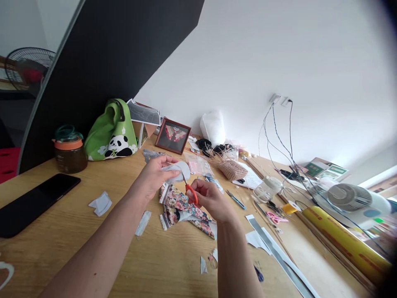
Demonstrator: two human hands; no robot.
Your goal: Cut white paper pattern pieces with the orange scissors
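Observation:
Pinched between the thumb and fingers of my left hand (159,171) is a pale, rounded piece of paper or thin fabric (182,169). My right hand (209,198) grips the orange handles of a pair of scissors (191,193). The scissor blades point up and left and meet the pale piece at its lower right edge. Under both hands, a folded floral fabric (180,209) with pale frayed ends lies on the wooden table (161,265). White scraps (101,203) lie left of my left forearm. How far the blades are apart is too small to make out.
A black phone (37,203), a jar (70,151) and a green panda bag (113,132) stand or lie on the left. Behind is a framed piece (173,135). To the right are a blue pen-like tool (236,200), pink scissors (276,218), long grey strips (279,252) and a yellow roll (344,238).

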